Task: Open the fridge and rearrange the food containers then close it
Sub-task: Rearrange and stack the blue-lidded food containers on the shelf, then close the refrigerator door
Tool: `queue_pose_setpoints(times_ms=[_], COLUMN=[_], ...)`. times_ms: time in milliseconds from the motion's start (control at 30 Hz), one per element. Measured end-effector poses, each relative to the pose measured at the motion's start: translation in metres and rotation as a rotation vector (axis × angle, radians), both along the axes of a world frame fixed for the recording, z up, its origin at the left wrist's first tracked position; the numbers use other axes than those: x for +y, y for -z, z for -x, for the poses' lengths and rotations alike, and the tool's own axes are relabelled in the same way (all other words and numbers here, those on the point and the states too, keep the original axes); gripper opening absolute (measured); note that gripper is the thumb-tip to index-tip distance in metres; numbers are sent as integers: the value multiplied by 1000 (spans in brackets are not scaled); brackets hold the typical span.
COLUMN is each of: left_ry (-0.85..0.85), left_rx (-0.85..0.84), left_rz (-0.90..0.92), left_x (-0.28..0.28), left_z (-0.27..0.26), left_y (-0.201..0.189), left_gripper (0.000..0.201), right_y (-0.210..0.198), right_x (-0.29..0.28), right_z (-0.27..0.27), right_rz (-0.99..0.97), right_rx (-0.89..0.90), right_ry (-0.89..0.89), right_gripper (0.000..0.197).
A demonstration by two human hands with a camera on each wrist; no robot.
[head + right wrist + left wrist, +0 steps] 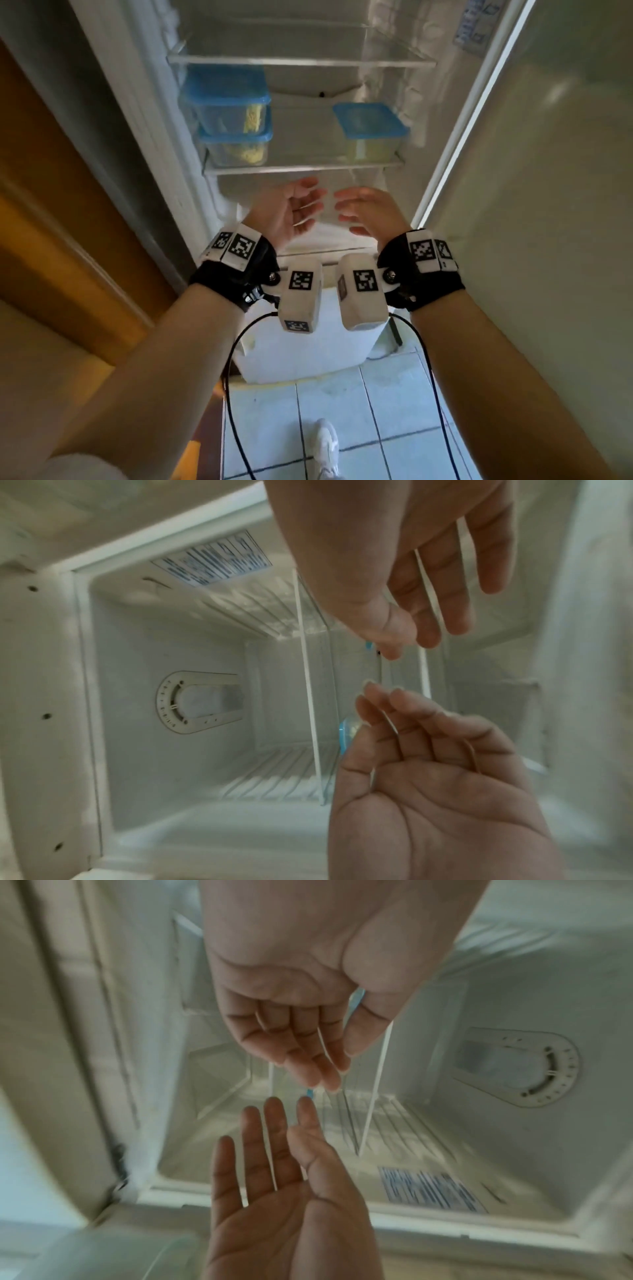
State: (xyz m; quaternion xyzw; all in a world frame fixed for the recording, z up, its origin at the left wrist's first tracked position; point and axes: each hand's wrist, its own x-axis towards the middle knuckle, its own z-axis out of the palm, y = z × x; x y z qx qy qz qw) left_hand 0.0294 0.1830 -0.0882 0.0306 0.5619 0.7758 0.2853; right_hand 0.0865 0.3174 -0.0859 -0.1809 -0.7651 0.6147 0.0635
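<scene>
The fridge stands open. On its middle glass shelf (301,168) two clear containers with blue lids are stacked at the left, the upper container (226,99) on the lower container (236,144), both with yellow food inside. A third blue-lidded container (371,132) sits alone at the right. Both hands hover just below and in front of that shelf, palms facing each other, touching nothing. My left hand (296,207) (294,1031) (428,750) has loosely bent fingers. My right hand (366,209) (428,588) (274,1164) has straighter fingers. Neither holds anything.
An upper glass shelf (301,61) holds nothing. The fridge door (548,171) is swung open at the right. A wooden cabinet (51,205) flanks the left. A thermostat dial (192,702) sits on the inner wall. Below are a tiled floor (342,411) and black cables (233,377).
</scene>
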Motion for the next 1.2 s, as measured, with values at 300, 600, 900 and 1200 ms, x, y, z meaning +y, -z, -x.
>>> queue_pose_setpoints(times_ms=[300,600,900,1200], left_ry=[128,171,37,58], left_rx=[75,315,743,1113], left_rz=[-7,-3,-94,511], left_x=[6,44,96,130], left_z=[-115,-240,-385,-430], left_y=[-7,-33,-71,-97], left_gripper=[24,28,44,59], right_y=[-5,-24,-54,-66], right_x=[-1,28,61,103], right_z=[-129,-265,-433,-484], right_rz=[21,-173,-529,-390], right_rx=[109,284,525,314], right_ry=[253,351,571,670], right_gripper=[27,25,36,66])
